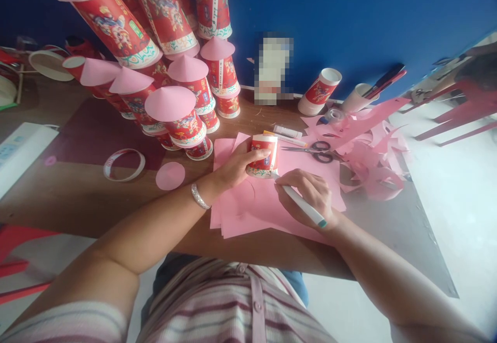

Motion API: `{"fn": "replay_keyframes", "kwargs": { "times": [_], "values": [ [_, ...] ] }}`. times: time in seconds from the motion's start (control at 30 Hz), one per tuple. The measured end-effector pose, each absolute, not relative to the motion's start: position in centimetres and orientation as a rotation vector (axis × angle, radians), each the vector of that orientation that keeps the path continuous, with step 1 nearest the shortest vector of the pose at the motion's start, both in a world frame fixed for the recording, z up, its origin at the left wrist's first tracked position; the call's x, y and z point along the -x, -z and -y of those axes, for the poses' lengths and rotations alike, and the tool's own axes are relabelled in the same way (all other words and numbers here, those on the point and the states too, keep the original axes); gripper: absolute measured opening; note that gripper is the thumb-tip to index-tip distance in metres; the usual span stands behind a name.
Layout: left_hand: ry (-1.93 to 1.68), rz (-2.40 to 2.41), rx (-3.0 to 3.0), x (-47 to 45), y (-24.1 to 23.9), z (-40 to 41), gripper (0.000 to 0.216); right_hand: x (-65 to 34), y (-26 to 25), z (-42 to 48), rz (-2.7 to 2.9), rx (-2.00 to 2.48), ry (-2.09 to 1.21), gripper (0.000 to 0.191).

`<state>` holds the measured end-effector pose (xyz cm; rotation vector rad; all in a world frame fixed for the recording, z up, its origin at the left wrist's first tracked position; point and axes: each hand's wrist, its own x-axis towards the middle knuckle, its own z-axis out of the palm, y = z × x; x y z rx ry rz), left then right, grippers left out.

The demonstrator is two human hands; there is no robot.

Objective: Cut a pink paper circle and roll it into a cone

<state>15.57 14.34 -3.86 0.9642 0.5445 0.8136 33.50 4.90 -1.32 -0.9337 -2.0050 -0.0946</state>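
Note:
My left hand [237, 166] is wrapped round a red patterned paper cup [264, 155] that stands upside down on a stack of pink paper sheets [248, 208]. My right hand [306, 194] grips a white pen with a green end [305, 207], its tip touching the paper at the cup's rim. A faint drawn circle shows on the pink sheet left of the cup. A silver bracelet [199, 196] sits on my left wrist.
Several red cups with pink paper cones [171, 105] are stacked at the back left. A cut pink disc [170, 175] and a cup ring [124, 165] lie on the wooden table [77, 187]. Scissors [314, 151], a glue stick [287, 132], tape and pink scraps [368, 146] lie right.

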Motion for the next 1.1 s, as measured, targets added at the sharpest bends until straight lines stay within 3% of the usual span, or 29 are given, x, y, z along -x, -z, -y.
{"fn": "replay_keyframes", "kwargs": {
  "times": [0.33, 0.63, 1.1],
  "values": [
    [-0.809, -0.538, -0.959, -15.61, 3.35, -14.05, 0.038, -33.78, 2.21, -4.93, 2.033, 0.914, 0.057, 0.021],
    [-0.785, -0.570, -0.931, -15.57, 3.89, -14.21, 0.051, -33.63, 1.76, -4.93, 2.030, 0.933, 0.084, 0.022],
    [-0.793, -0.544, -0.942, -15.62, 3.54, -14.14, 0.046, -33.69, 2.00, -4.95, 2.027, 0.929, 0.064, 0.019]
  ]
}}
